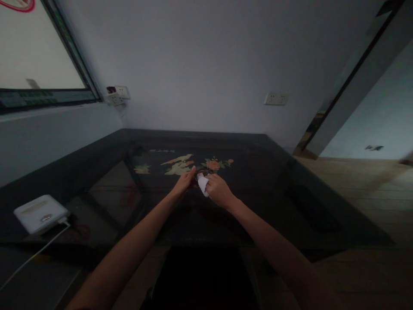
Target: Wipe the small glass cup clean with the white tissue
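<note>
Both my arms reach out over a dark glass table (258,189) with a bird and flower picture on its top. My right hand (218,190) is closed on a small white cloth or tissue (203,184). My left hand (184,181) is right beside it, fingers pinched on a small dark object (201,172) between the two hands. That object is too dim to name. The white cloth touches it.
A white box-shaped device (40,212) with a white cable (35,254) lies on the table's left front corner. The wall behind carries sockets (276,99) and a plugged socket (116,95) by the window. Wooden floor and a doorway lie to the right.
</note>
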The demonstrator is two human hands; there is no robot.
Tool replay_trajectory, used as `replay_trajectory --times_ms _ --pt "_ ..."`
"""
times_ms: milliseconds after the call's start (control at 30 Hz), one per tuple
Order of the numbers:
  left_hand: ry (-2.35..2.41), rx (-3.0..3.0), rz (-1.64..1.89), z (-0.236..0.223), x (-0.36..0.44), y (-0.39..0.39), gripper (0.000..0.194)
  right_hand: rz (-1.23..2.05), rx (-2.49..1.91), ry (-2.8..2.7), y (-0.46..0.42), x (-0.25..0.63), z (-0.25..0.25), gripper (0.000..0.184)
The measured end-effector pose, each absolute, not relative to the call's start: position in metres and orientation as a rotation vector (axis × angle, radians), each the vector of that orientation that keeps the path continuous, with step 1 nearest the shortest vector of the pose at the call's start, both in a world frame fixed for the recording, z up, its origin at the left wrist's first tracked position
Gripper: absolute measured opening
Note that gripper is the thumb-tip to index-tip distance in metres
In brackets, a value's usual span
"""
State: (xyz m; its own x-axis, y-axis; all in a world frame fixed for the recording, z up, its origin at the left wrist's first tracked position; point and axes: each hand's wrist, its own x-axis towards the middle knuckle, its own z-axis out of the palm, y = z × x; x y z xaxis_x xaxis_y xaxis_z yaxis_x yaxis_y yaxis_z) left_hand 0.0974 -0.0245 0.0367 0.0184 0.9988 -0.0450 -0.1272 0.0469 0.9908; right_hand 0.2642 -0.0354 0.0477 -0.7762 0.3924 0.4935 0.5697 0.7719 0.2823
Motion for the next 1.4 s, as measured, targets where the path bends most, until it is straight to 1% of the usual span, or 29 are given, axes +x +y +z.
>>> replay_trajectory --times_ms 67,167,267,367,467,600,700,767,933,1100,1133,1200,1267,1333,1400 --pt "1.063 1.037 1.242 0.036 0.100 -0.024 0.046 -0.608 -0.758 -2.534 -0.036 0.265 0.049 0.017" --pt "0.830 0.879 1.231 0.034 0.107 -0.025 0.042 -0.590 -0.857 -2.458 -0.036 0.265 0.051 0.016" --pt "0.609 0.735 1.167 0.028 0.119 -0.027 0.038 -0.515 -0.980 -2.371 -0.039 0.263 0.052 0.017" --pt "0.509 0.684 1.223 0.022 0.127 -0.030 0.031 -0.398 -1.082 -2.303 -0.043 0.259 0.049 0.017" --pt "0.524 0.706 1.302 0.024 0.129 -0.033 0.027 -0.240 -1.148 -2.236 -0.049 0.251 0.044 0.019" --pt "0.618 0.798 1.395 0.030 0.127 -0.037 0.033 0.084 -1.203 -2.084 -0.055 0.242 0.040 0.025" --pt "0.683 0.855 1.404 0.033 0.127 -0.040 0.034 0.289 -1.161 -1.944 -0.058 0.238 0.038 0.033" --pt "0.705 0.894 1.403 0.034 0.128 -0.042 0.033 0.337 -1.097 -1.895 -0.059 0.237 0.037 0.035" --pt "0.743 0.974 1.408 0.040 0.124 -0.041 0.038 0.208 -0.983 -1.958 -0.058 0.243 0.039 0.038" --pt "0.768 0.998 1.402 0.040 0.117 -0.034 0.042 -0.162 -0.959 -2.298 -0.050 0.259 0.048 0.041" --pt "0.771 1.007 1.398 0.039 0.116 -0.033 0.043 -0.241 -0.950 -2.371 -0.048 0.263 0.049 0.040" --pt "0.783 1.019 1.373 0.035 0.116 -0.031 0.046 -0.396 -0.930 -2.476 -0.045 0.269 0.047 0.033" --pt "0.802 1.013 1.331 0.031 0.118 -0.030 0.048 -0.538 -0.939 -2.503 -0.043 0.274 0.043 0.027" --pt "0.824 0.988 1.297 0.029 0.119 -0.030 0.050 -0.629 -0.968 -2.477 -0.042 0.276 0.038 0.029" --pt "0.836 0.947 1.264 0.028 0.118 -0.030 0.047 -0.651 -0.977 -2.451 -0.041 0.277 0.035 0.033"
